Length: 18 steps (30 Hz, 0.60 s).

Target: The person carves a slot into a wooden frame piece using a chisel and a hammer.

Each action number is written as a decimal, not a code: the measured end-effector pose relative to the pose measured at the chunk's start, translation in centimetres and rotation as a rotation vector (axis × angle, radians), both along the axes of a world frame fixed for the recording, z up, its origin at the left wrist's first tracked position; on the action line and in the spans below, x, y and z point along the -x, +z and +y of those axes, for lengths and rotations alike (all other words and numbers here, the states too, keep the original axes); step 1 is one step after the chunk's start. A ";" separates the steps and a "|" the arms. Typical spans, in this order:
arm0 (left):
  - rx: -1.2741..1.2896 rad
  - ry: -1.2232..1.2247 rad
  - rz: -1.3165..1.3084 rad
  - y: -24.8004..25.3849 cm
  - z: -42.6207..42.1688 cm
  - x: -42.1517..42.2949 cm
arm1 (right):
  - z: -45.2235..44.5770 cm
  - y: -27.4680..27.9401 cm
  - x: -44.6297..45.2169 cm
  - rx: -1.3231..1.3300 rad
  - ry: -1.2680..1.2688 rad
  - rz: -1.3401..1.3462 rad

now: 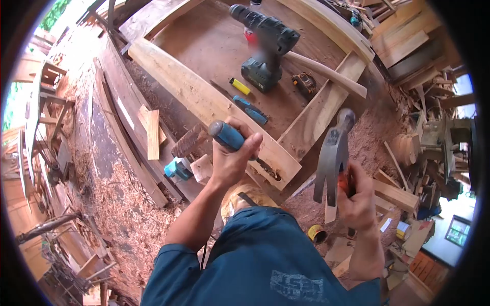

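My left hand (236, 150) is closed around the blue and black handle of a chisel (228, 136). The chisel's blade points down to the right, toward a slot near the end of a pale wooden board (189, 86); whether its tip touches the wood is hard to tell. To the right, my right hand (356, 196) grips a claw hammer (334, 153) by its orange handle, with the metal head raised above the fist and clear of the chisel. Wood crumbs lie around the slot.
Beyond the board are a cordless drill (268, 46), a yellow marker (240, 86), a blue-handled tool (250, 109), a tape measure (304, 84) and a wooden handle (332, 74). Shavings (127, 214) cover the left side. Offcuts and a yellow can (317, 233) lie at right.
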<state>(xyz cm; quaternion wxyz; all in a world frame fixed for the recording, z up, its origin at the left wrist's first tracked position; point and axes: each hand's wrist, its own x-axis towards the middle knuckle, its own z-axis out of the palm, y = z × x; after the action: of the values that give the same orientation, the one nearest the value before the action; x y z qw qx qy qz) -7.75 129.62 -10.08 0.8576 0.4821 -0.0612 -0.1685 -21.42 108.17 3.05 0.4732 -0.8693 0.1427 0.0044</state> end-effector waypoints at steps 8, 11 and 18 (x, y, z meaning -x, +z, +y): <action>-0.095 0.088 -0.088 1.7 0.8 -0.5 | 2.4 4.2 -7.8 0.165 0.317 0.012; -0.102 0.178 -0.190 2.2 0.2 0.2 | 3.3 4.9 -9.3 0.181 0.348 0.034; -0.332 0.310 -0.401 2.4 -1.1 1.8 | 3.9 5.9 -9.6 0.242 0.439 -0.095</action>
<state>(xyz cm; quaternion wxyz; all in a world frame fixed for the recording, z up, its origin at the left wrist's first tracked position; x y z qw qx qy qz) -9.52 128.57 -7.65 0.7535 0.6428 -0.1265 0.0550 -11.80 112.05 8.90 0.3595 -0.9290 -0.0723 0.0489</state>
